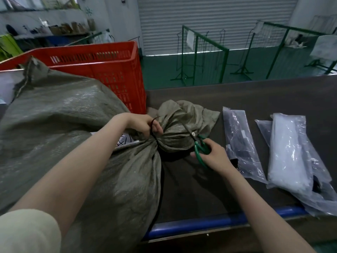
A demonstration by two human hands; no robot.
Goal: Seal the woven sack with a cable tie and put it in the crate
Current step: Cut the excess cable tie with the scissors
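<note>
A large grey-green woven sack (60,128) lies on the dark table, its neck gathered and cinched by a black cable tie (152,132). Beyond the tie the bunched sack mouth (184,123) fans out. My left hand (145,126) grips the neck and pinches the tie's loose tail, which sticks up between the fingers. My right hand (212,156) holds green-handled scissors (197,146), their blades pointing up-left across the sack mouth. The red plastic crate (102,64) stands behind the sack at the table's far left.
Two clear plastic bags of cable ties lie right of my hands, one with dark ties (240,143), one with white ties (290,152). A blue rail (218,222) edges the table's near side. Green metal racks (204,53) stand on the floor beyond.
</note>
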